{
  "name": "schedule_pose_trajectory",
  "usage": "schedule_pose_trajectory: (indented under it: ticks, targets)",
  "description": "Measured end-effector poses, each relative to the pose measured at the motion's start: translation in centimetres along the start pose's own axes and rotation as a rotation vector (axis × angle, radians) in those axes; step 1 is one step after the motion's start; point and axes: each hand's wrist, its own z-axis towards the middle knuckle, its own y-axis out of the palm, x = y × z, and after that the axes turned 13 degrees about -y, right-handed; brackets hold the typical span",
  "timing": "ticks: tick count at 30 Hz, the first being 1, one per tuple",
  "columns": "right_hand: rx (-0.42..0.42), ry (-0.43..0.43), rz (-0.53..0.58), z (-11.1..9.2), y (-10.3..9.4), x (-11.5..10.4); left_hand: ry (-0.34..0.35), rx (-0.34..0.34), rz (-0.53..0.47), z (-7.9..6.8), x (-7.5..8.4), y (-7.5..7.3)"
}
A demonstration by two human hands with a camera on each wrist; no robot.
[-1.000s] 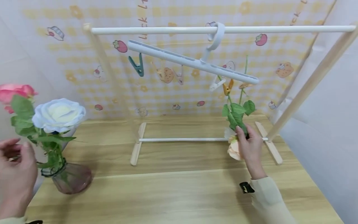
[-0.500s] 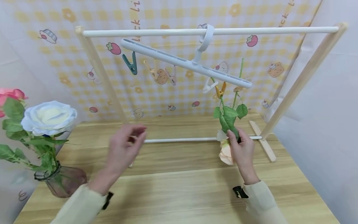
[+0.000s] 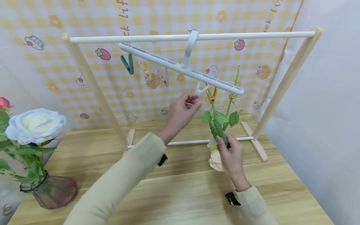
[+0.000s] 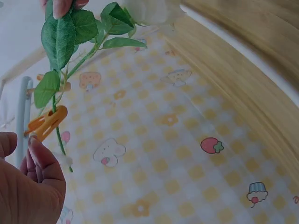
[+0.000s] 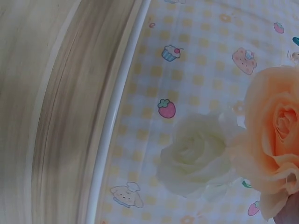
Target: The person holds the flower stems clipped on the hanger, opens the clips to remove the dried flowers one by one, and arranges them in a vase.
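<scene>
On my feed the two hands are separate. The right hand (image 3: 232, 153) pinches the leaves (image 4: 58, 39) just above the peach rose (image 3: 216, 161), which hangs bloom down, near the lower bar (image 3: 191, 142). The left hand (image 3: 182, 109) is up under the hanger (image 3: 168, 64), its thumb and fingertips apart, fingers loosely bent, right by the white clip (image 3: 199, 91); I can't tell if it touches it. On the left wrist view I see nothing between thumb and index finger, and the orange clip (image 4: 46, 123) sits just beyond them. One green stem runs through that clip; another rises past the tan clip (image 3: 234, 96). Which bloom belongs to which stem, I can't tell. On my right wrist view a white rose (image 5: 194, 154) shows next to the peach one.

The hanger hooks over the white rail (image 3: 112, 38) of the wooden-post rack and tilts, its left end higher. Toward that end I see the teal clip (image 3: 128, 65), yellow clip (image 3: 145, 70) and pale pink clip (image 3: 165, 79) hanging. The rack stands on the table (image 3: 191, 200) before checked fabric (image 3: 168, 18). Far left, a vase (image 3: 56, 192) holds a pale blue rose (image 3: 35, 125); a pink flower (image 3: 4, 103) is partly cut off.
</scene>
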Motion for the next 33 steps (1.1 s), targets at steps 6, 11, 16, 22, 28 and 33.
schedule_pose_trajectory:
  ticks: [6,11,16,22,28,33]
  targets:
    - [0.001,-0.094,-0.020,-0.4,0.7,-0.1,-0.116,0.021,0.148,1.6,2.0,1.9]
    - [-0.023,-0.191,-0.058,-0.7,1.2,-0.1,-0.145,0.060,0.296,2.3,2.6,2.8]
    - [-0.030,-0.282,-0.146,-0.7,1.7,0.1,-0.090,0.131,0.406,2.9,2.8,3.5]
    - [-0.043,-0.374,-0.236,-0.9,1.9,0.2,-0.069,0.170,0.432,3.1,3.0,4.0]
    - [-0.052,-0.320,-0.201,-1.2,1.7,0.1,-0.043,0.180,0.378,2.9,2.9,4.2]
    - [-0.063,-0.218,-0.154,-1.3,1.2,0.0,-0.010,0.196,0.347,2.8,2.8,4.3]
